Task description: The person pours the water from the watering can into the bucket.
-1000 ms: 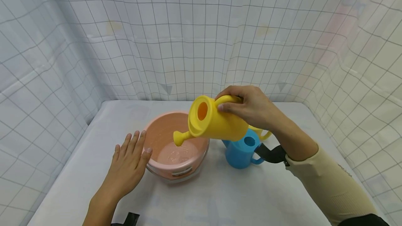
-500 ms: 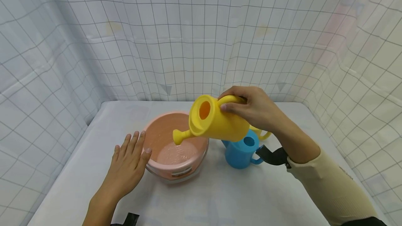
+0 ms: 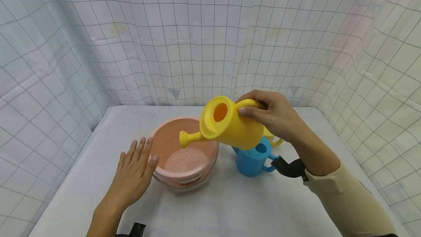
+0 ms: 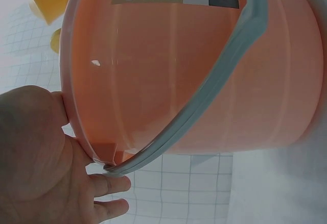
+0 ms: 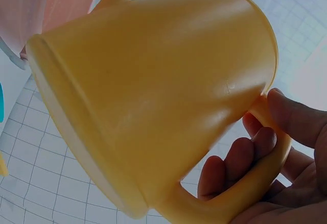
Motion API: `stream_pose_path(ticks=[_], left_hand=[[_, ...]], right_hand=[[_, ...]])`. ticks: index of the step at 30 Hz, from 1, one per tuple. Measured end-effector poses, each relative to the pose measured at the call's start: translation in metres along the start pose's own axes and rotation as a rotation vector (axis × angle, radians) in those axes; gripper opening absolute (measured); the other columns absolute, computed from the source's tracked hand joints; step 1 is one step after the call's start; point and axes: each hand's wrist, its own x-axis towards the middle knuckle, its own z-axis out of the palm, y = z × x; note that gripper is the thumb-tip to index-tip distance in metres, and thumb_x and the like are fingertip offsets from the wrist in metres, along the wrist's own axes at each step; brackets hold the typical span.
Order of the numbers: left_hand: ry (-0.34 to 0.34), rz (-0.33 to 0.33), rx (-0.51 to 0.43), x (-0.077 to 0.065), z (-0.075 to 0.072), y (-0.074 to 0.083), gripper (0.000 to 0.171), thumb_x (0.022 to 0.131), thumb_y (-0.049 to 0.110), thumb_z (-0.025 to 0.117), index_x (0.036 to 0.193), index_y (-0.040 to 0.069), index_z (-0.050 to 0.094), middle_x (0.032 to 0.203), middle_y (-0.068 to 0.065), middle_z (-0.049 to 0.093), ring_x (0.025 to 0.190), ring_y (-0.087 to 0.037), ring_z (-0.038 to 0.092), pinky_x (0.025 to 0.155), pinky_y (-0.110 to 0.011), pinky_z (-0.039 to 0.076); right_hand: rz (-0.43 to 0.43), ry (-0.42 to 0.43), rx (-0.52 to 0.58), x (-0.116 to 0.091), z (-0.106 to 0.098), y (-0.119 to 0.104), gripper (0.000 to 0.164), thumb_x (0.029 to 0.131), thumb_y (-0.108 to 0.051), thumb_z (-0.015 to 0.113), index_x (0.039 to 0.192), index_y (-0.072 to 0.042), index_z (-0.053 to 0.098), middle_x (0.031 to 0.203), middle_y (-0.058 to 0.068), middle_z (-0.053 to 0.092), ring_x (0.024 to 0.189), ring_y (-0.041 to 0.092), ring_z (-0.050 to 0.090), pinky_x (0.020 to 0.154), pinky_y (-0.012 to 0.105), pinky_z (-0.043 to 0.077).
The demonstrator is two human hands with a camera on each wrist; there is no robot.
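My right hand (image 3: pixel 271 112) grips the handle of a yellow watering can (image 3: pixel 235 127), its fingers curled round the loop, as the right wrist view also shows. The can is held in the air, tipped so that its spout points left over a pink bucket (image 3: pixel 186 175). Shallow water seems to lie in the bucket's bottom. With fingers straight, my left hand (image 3: pixel 133 176) rests against the left side of the bucket's rim; in the left wrist view its fingers touch the rim beside the grey bail handle (image 4: pixel 204 91).
A blue watering can (image 3: pixel 251 162) stands upright on the white-covered table (image 3: pixel 246 207), right of the bucket. Behind it, another yellow can (image 3: pixel 273 138) is partly hidden by the held one. Gridded curtains (image 3: pixel 210 39) close off the back and sides.
The yellow watering can has levelled a little, its spout rising, and my right hand has shifted slightly right. The water in the bucket looks calmer. My left hand has stayed in place.
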Motion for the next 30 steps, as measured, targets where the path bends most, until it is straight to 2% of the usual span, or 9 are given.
stream_pose_path(ticks=[7,17,25,30], left_hand=[[-0.005,-0.004,-0.001,0.000,0.001,-0.001,0.063,0.102,0.048,0.022,0.153,0.018,0.002,0.160,-0.017,0.006,0.147,-0.038,-0.005,0.113,-0.064,-0.007],[-0.006,-0.010,0.000,0.000,-0.001,-0.001,0.063,0.101,0.049,0.022,0.153,0.019,0.002,0.160,-0.016,0.006,0.147,-0.038,-0.005,0.114,-0.063,-0.008],[-0.007,-0.010,-0.005,0.000,-0.001,-0.001,0.063,0.101,0.049,0.023,0.153,0.020,0.002,0.160,-0.016,0.006,0.147,-0.037,-0.005,0.113,-0.063,-0.007],[-0.015,-0.013,-0.004,0.000,-0.002,-0.001,0.064,0.101,0.050,0.022,0.153,0.019,0.002,0.160,-0.016,0.006,0.147,-0.038,-0.005,0.113,-0.064,-0.007]], right_hand=[[0.022,0.030,0.081,-0.007,0.000,0.002,0.028,0.089,-0.036,0.065,0.110,-0.019,0.067,0.103,0.001,0.067,0.088,0.019,0.060,0.079,0.030,0.054],[-0.020,0.097,0.164,-0.014,0.004,0.011,0.030,0.090,-0.034,0.063,0.113,-0.014,0.066,0.108,0.002,0.067,0.095,0.019,0.061,0.084,0.028,0.055],[-0.047,0.140,0.200,-0.021,0.008,0.018,0.028,0.092,-0.029,0.061,0.114,-0.013,0.066,0.102,0.004,0.065,0.090,0.024,0.057,0.077,0.032,0.056],[-0.055,0.172,0.220,-0.025,0.012,0.025,0.026,0.092,-0.027,0.061,0.113,-0.011,0.066,0.102,0.004,0.065,0.091,0.024,0.057,0.078,0.032,0.056]])
